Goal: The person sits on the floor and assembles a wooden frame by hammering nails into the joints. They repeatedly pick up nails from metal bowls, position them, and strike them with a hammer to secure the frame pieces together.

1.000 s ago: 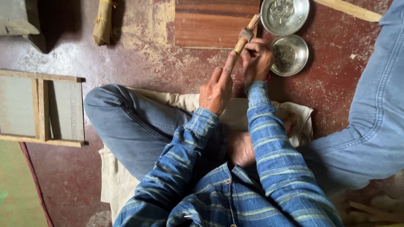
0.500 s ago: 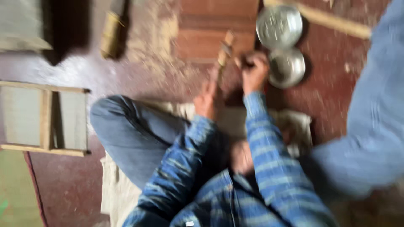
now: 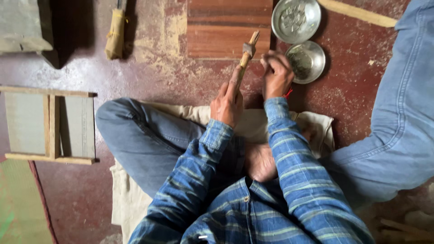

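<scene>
From my feed, the view has steadied after the blur of half a second ago, and I can read the hands again. My left hand [image 3: 228, 103] is wrapped around the lower end of a wooden stick tool [image 3: 244, 55], forefinger laid along the shaft, much as it was a second back, but the stick now stands more upright and its wrapped tip sits over the near edge of the wooden board [image 3: 228, 27] beyond the hand. My right hand [image 3: 276, 74] has come off the stick: a second ago it was touching the shaft near the top, now it is just beside the stick, curled into a loose fist, and I cannot tell whether it pinches anything small. It has drawn close to the nearer metal bowl [image 3: 308, 61], which lies just to its right on the red floor [image 3: 149, 86]; the second metal dish [image 3: 296, 19] lies beyond that. I judge the work has shifted from a two-handed grip to the left hand holding the tool alone while the right tends toward the bowl.
</scene>
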